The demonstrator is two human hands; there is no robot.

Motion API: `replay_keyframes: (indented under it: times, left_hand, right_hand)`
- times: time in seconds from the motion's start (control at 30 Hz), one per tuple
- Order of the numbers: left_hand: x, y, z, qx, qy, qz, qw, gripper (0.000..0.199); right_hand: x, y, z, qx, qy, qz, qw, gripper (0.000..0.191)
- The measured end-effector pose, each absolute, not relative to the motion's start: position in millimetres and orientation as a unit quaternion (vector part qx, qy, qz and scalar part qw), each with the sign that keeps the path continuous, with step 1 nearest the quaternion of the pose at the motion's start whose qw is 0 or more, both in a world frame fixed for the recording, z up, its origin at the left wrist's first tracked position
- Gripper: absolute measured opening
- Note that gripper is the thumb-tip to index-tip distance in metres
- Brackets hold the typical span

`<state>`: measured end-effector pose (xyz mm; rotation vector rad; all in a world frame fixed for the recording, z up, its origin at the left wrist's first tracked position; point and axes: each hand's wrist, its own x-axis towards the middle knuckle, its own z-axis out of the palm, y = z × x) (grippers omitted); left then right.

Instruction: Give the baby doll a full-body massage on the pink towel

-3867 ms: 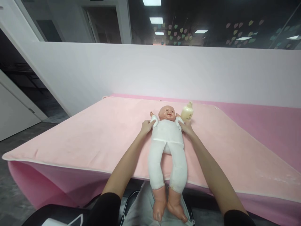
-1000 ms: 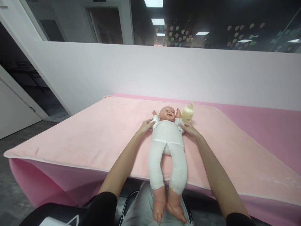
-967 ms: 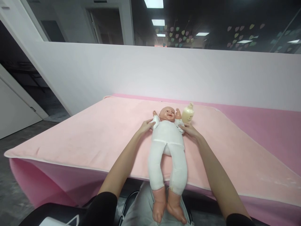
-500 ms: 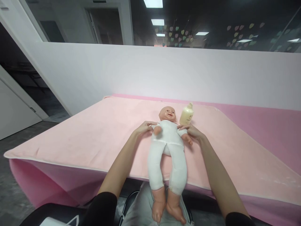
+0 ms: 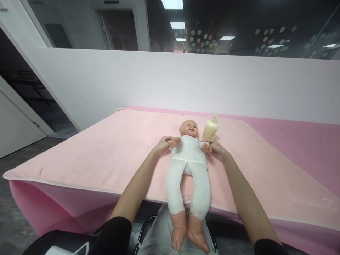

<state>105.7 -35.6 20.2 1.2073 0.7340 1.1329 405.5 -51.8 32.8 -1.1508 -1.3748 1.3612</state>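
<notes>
A baby doll point(image 5: 189, 150) in a white suit lies on its back, head away from me, its bare feet past the table's front edge over my lap. My left hand point(image 5: 165, 143) has its fingers closed on the doll's arm at the left of the picture, by the small hand. On the other side my right hand point(image 5: 215, 147) holds the doll's other arm near the cuff, fingers partly hidden behind it. Just beyond my right hand stands a pale yellow bottle point(image 5: 210, 129), beside the doll's head.
A light pink cloth point(image 5: 127, 141) covers the table, over a darker pink cover point(image 5: 297, 138). Behind rises a white wall point(image 5: 164, 78) with dark glass above. A white object point(image 5: 60, 250) lies at the lower left by a black chair.
Both of the doll's forearms have been raised and bent inward. My fingers have moved from its upper arms or shoulders toward its lower arms, and have closed.
</notes>
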Motion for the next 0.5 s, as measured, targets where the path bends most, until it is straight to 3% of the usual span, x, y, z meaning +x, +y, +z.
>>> replay_keyframes:
  times: [0.2, 0.5]
  left_hand:
    - [107.9, -34.2, 24.2, 0.535, 0.315, 0.513, 0.593, 0.031]
    - [112.4, -24.0, 15.9, 0.466, 0.425, 0.518, 0.578, 0.046]
  right_hand:
    - [401.2, -55.5, 34.2, -0.422, -0.554, 0.554, 0.457, 0.034]
    - [396.6, -41.1, 22.6, -0.477, -0.526, 0.507, 0.488, 0.038]
